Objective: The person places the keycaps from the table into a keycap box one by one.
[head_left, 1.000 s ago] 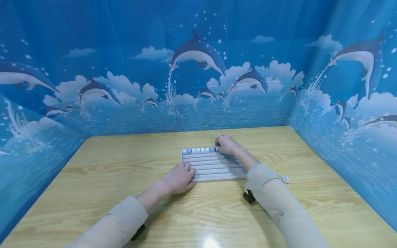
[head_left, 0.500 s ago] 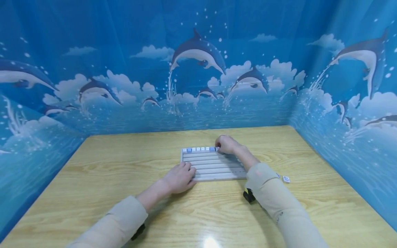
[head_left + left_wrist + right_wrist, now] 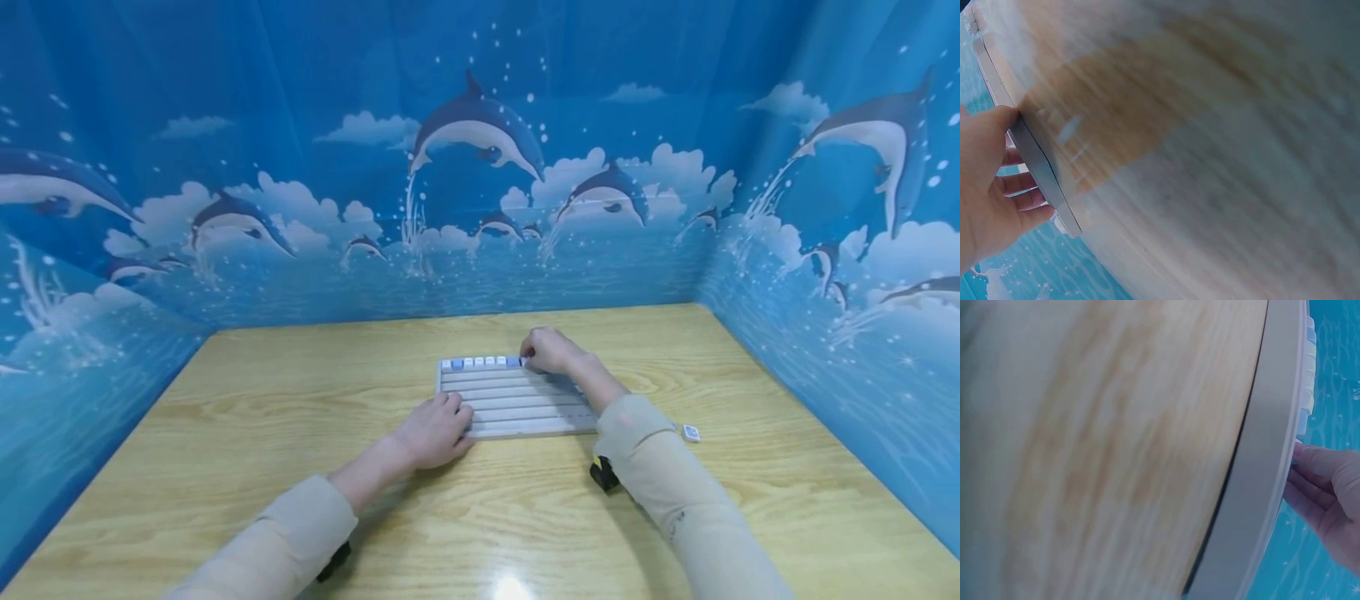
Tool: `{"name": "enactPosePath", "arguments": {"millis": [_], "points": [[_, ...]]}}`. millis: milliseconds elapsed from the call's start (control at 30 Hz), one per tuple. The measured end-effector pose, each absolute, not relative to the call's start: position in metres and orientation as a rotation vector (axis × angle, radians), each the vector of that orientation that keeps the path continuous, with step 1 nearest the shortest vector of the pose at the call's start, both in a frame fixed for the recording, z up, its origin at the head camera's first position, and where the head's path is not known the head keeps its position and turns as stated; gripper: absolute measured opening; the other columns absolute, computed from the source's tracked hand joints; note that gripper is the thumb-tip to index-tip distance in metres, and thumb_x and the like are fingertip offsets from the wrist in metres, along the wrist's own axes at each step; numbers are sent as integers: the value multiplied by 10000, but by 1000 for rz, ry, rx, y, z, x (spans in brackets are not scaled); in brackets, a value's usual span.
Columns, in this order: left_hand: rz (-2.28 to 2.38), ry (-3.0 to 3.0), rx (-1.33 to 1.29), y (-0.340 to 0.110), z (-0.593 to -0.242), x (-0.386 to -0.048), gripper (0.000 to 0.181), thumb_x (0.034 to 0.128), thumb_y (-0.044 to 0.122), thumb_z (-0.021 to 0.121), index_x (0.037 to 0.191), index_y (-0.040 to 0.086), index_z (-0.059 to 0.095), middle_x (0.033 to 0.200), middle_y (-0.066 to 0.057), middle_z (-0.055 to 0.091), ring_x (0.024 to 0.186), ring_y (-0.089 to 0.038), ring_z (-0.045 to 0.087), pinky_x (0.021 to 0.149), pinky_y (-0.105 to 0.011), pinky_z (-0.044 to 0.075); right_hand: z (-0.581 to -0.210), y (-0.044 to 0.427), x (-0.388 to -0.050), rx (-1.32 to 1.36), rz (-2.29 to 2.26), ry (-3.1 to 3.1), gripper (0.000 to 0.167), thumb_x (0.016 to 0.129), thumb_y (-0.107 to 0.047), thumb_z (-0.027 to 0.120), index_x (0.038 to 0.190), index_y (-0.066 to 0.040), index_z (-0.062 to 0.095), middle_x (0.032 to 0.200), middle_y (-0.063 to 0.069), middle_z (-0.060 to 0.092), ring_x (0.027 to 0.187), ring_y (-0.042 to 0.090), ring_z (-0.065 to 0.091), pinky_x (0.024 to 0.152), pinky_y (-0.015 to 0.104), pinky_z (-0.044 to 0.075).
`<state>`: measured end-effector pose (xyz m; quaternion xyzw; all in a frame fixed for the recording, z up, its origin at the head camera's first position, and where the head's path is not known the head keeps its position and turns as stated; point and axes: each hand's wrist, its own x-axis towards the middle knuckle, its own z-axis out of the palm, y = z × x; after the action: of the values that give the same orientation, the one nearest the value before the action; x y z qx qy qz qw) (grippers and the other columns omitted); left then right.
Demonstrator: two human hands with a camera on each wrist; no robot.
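Note:
A pale grey keyboard (image 3: 517, 402) lies on the table, with bare ridged rows and a few white and blue keycaps (image 3: 480, 362) along its back row. At its front left corner my left hand (image 3: 433, 431) grips the frame; the left wrist view has the thumb on the front edge and fingers on the far side. My right hand (image 3: 549, 350) reaches over the keyboard's right part to the back row. Its thumb and fingers pinch a small keycap (image 3: 523, 361) at the right end of the capped keys, mostly hidden by the fingertips.
On the wooden table (image 3: 300, 375), right of the right sleeve, lies a loose keycap (image 3: 691, 433); a blue bit beside it is partly hidden by the sleeve. A blue dolphin curtain (image 3: 360, 167) encloses the table at the back and sides.
The pinched keycap shows slightly less beneath the right fingertips than a second ago. Both hands otherwise stay in the same places, and the keyboard has not moved.

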<state>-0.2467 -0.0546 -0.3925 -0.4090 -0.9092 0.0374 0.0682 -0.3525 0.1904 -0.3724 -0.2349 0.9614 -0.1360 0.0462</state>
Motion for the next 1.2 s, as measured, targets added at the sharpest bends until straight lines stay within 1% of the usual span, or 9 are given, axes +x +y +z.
{"name": "enactPosePath", "arguments": {"millis": [133, 367, 567, 700, 1000, 1200], "points": [[76, -2702, -1247, -55, -393, -246, 248, 902, 331, 570, 870, 94, 502, 849, -54, 432, 769, -192, 416, 682, -328, 411, -374, 191, -352, -739, -422, 2946, 130, 850, -48, 643, 960, -54, 712, 923, 64, 670, 869, 209, 612, 760, 339, 490], [108, -2752, -1220, -54, -395, -247, 268, 912, 367, 548, 908, 100, 525, 876, -52, 452, 797, -194, 435, 712, -338, 423, -374, 191, -351, -735, -418, 2965, 114, 843, -64, 658, 948, -62, 704, 868, 44, 650, 796, 182, 580, 721, 335, 471], [151, -2767, -1209, -53, -395, -248, 273, 918, 370, 540, 930, 97, 530, 907, -57, 466, 827, -193, 444, 732, -339, 429, -374, 192, -351, -695, -389, 2949, 138, 862, -87, 638, 991, -65, 681, 905, 49, 638, 834, 186, 576, 750, 343, 467], [147, -2756, -1218, -53, -394, -247, 275, 917, 367, 544, 918, 93, 522, 900, -62, 464, 820, -200, 445, 720, -343, 429, -374, 192, -351, -697, -390, 2938, 148, 874, -84, 621, 1012, -58, 667, 904, 58, 633, 841, 196, 579, 754, 346, 468], [141, -2744, -1230, -54, -394, -249, 270, 917, 366, 544, 907, 98, 515, 888, -55, 456, 809, -197, 438, 716, -341, 420, -375, 191, -351, -694, -351, 2935, 192, 877, -106, 627, 1054, -37, 646, 919, 65, 630, 849, 192, 581, 755, 333, 474], [143, -2762, -1220, -54, -393, -248, 265, 918, 368, 540, 918, 103, 522, 899, -49, 461, 817, -189, 441, 721, -338, 423, -371, 193, -347, -654, -318, 2932, 224, 877, -124, 627, 1075, -20, 629, 939, 75, 629, 862, 201, 582, 770, 347, 473]]}}
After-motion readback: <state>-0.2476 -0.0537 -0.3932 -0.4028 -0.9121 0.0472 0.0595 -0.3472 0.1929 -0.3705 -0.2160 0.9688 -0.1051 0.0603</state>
